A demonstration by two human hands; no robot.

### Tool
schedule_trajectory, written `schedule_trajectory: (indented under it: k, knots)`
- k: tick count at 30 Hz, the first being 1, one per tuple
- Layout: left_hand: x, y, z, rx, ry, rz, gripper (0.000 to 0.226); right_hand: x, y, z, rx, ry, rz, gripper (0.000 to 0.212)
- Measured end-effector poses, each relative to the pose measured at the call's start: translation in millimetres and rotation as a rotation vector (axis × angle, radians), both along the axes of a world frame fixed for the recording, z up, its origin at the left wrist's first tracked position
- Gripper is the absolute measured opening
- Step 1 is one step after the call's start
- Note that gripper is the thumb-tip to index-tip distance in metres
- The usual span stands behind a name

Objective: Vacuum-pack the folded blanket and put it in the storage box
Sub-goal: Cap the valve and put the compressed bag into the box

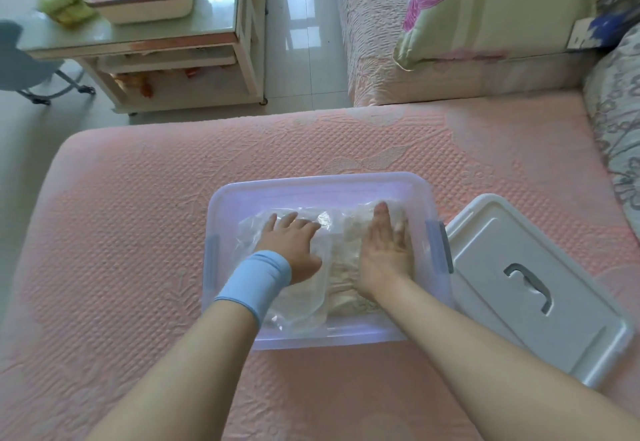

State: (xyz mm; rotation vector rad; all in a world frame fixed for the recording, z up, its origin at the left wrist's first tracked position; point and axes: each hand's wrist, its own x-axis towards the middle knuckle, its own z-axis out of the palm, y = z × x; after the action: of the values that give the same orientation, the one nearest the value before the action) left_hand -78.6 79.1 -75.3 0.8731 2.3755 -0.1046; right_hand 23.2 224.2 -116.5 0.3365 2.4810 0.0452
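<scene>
A clear plastic storage box [311,186] with grey side latches stands on the pink bed cover. Inside it lies the cream blanket sealed in a clear vacuum bag [341,267]. My left hand [292,243], with a light blue wristband, presses flat on the left part of the bag, fingers spread. My right hand [386,246] lies flat on the right part of the bag, fingers straight and together. Both hands are inside the box.
The box's white lid [526,281] with a grey handle lies on the bed just right of the box. A white side table [166,42] bearing a pink-topped case stands beyond the bed on the left. Floral pillows [485,7] lie at the back right.
</scene>
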Motion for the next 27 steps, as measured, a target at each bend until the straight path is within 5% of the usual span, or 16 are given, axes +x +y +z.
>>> schedule_trajectory:
  k: [3, 5, 9, 19, 23, 27]
  knots:
    - [3.8, -30.1, 4.4, -0.187, -0.159, -0.060, 0.109, -3.8, -27.7, 10.2, -0.343, 0.181, -0.006, 0.090]
    - [11.2, -41.0, -0.1, -0.312, -0.174, -0.136, 0.132, -6.6, -44.6, 10.0, -0.517, 0.088, 0.022, 0.104]
    - [20.0, -46.9, -26.1, -0.388, -0.205, -0.148, 0.146, -4.2, -59.0, -18.0, -0.455, -0.133, 0.027, 0.139]
    - [13.2, -56.3, -62.1, -0.350, 0.026, -0.232, 0.146, -20.0, -69.9, -43.0, -0.412, -0.091, -0.052, 0.122]
    - [8.2, -18.8, -21.1, -0.467, -0.088, -0.171, 0.110, -15.4, -46.0, -5.3, -0.552, 0.055, -0.106, 0.080]
    - [18.0, 39.3, 32.6, -0.136, 0.072, -0.114, 0.045, 17.1, -4.8, 44.7, -0.680, 0.587, -0.191, 0.036]
